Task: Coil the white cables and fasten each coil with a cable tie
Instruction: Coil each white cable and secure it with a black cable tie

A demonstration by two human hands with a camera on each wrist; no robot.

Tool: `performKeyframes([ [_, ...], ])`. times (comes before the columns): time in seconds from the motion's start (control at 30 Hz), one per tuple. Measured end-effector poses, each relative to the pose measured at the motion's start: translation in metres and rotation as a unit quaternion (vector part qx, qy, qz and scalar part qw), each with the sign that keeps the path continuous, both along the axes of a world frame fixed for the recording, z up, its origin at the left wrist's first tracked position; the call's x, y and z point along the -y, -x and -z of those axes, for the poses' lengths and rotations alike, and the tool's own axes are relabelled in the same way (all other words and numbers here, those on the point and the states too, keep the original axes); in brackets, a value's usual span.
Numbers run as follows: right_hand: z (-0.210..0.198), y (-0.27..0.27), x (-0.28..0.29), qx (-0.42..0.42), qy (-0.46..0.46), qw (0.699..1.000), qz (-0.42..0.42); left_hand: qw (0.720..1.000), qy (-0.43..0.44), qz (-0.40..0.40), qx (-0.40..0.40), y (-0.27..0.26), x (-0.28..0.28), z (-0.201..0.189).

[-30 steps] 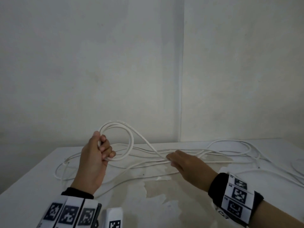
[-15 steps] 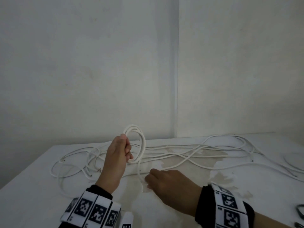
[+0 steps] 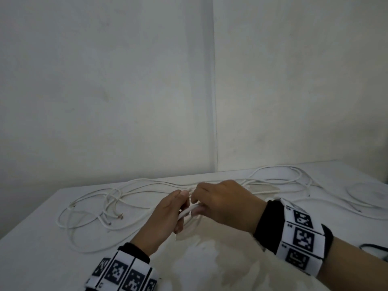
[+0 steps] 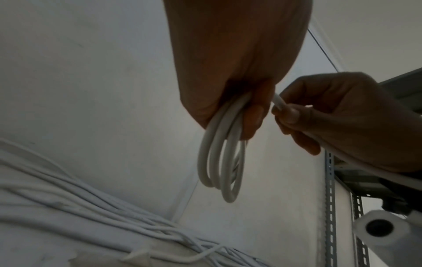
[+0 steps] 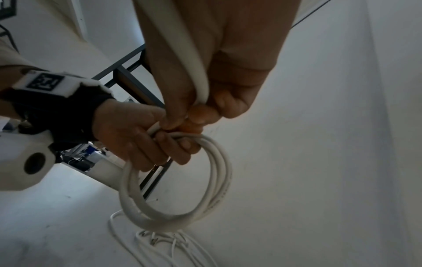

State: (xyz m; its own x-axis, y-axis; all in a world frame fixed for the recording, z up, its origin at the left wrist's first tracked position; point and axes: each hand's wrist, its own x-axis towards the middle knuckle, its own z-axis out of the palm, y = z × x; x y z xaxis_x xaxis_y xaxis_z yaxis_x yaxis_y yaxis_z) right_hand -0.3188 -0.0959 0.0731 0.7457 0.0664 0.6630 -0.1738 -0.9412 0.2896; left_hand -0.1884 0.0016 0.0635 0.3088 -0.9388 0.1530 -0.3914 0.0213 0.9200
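My left hand (image 3: 168, 215) grips a small coil of white cable (image 4: 220, 162) of several turns, which hangs below its curled fingers (image 5: 169, 144). The same coil (image 5: 178, 180) shows as a round hoop in the right wrist view. My right hand (image 3: 218, 204) meets the left one above the table and pinches the free run of the white cable (image 5: 182, 50), which leads along its palm to the coil. In the left wrist view the right hand (image 4: 319, 115) holds that strand (image 4: 279, 103) beside the coil. More loose white cables (image 3: 100, 204) lie spread on the white table (image 3: 42, 248).
Loose cables (image 3: 294, 181) run along the table's back by the wall corner. Another thin white loop (image 3: 357, 196) lies at the far right. A dark object (image 3: 373, 248) shows at the right edge. A stained patch (image 3: 210, 259) marks the tabletop in front of me.
The right hand rose from the tabletop with the free strand and came up against the left hand. The coil tipped down and now hangs under the left hand.
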Motion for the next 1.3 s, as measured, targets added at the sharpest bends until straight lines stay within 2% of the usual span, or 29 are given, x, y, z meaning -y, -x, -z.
performKeyframes([
  [0.13,-0.008,0.011,0.01,-0.012,0.003,0.999,0.036,1.0,-0.024,-0.004,-0.02,-0.007,-0.003,-0.004],
  [0.23,-0.015,0.012,0.016,-0.004,0.031,0.998,0.058,0.995,-0.066,0.024,-0.072,-0.001,-0.004,-0.006],
  [0.33,-0.016,0.007,0.019,-0.009,-0.021,0.999,0.049,0.986,-0.082,0.06,-0.133,0.006,-0.006,-0.009],
  [0.4,-0.014,0.005,0.017,0.001,-0.093,0.995,0.033,0.977,-0.077,0.071,-0.183,0.006,-0.008,-0.011],
  [0.47,-0.011,0.005,0.016,0.011,-0.221,0.975,0.012,0.968,-0.07,0.077,-0.227,0.003,-0.01,-0.013],
  [0.53,-0.006,0.006,0.015,-0.01,-0.339,0.941,-0.007,0.959,-0.067,0.085,-0.262,0.001,-0.012,-0.014],
  [0.7,-0.002,0.005,0.008,-0.007,-0.445,0.894,-0.048,0.944,-0.064,0.098,-0.31,0.0,-0.014,-0.013],
  [0.83,-0.002,0.003,0.001,0.001,-0.544,0.836,-0.071,0.938,-0.037,0.09,-0.331,0.001,-0.011,-0.013],
  [0.93,-0.003,0.002,-0.004,0.015,-0.581,0.809,-0.088,0.932,-0.017,0.075,-0.354,0.003,-0.009,-0.012],
  [1.17,0.001,0.002,-0.003,0.011,-0.622,0.776,-0.104,0.92,0.003,0.067,-0.385,0.008,-0.007,-0.011],
  [1.23,-0.003,0.002,-0.001,0.008,-0.627,0.771,-0.105,0.923,0.008,0.07,-0.377,0.009,-0.007,-0.012],
  [1.3,-0.007,0.003,0.001,0.008,-0.628,0.772,-0.102,0.939,0.013,0.067,-0.338,0.01,-0.006,-0.013],
])
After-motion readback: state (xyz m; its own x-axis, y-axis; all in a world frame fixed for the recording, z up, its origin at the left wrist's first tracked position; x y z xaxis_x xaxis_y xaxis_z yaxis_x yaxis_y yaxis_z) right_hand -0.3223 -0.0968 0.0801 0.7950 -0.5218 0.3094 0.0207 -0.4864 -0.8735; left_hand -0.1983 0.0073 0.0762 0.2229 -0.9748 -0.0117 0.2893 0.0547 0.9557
